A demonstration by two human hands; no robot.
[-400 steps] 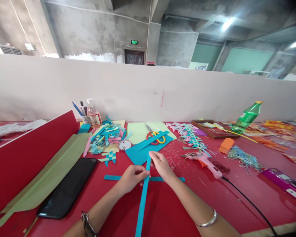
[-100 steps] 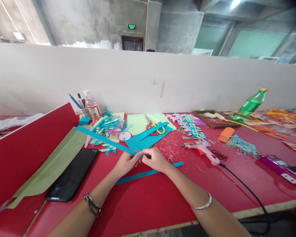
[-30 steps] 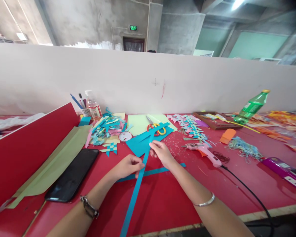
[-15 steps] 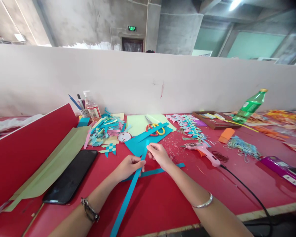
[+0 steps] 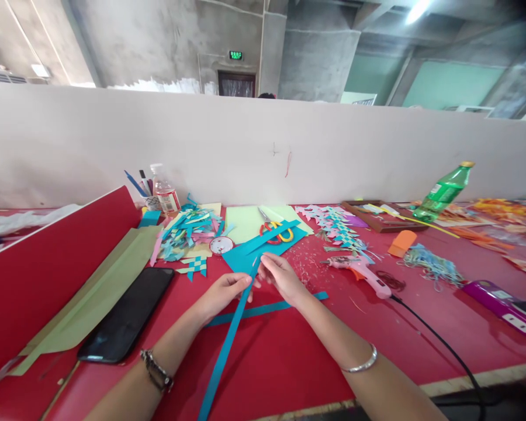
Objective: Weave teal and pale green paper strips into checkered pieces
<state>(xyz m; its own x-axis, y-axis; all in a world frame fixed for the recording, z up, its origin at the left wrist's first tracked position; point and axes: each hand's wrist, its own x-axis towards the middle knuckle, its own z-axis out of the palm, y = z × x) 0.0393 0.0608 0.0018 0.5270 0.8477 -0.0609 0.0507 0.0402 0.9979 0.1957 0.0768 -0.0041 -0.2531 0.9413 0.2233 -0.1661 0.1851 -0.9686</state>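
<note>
A long blue paper strip (image 5: 226,349) runs from between my hands down toward the near edge of the table. My left hand (image 5: 228,292) is closed on it, thumb on top. Further up, my right hand (image 5: 281,276) pinches the strip close to its far end. A second blue strip (image 5: 267,309) lies across the red table beneath my hands. Just beyond my fingers are a blue paper sheet (image 5: 236,261) with a loose strip on it and scissors (image 5: 284,233) with red and yellow handles.
To the left lie a black phone (image 5: 127,316) and folded green paper (image 5: 100,292). A pink glue gun (image 5: 362,273) with a black cord is on the right. Behind are paper scraps (image 5: 186,231), woven strips (image 5: 333,225) and a tilted green bottle (image 5: 445,190).
The strip's far end has turned and narrowed between my fingers. My left hand has shifted slightly left and up; my right hand stays nearly in place.
</note>
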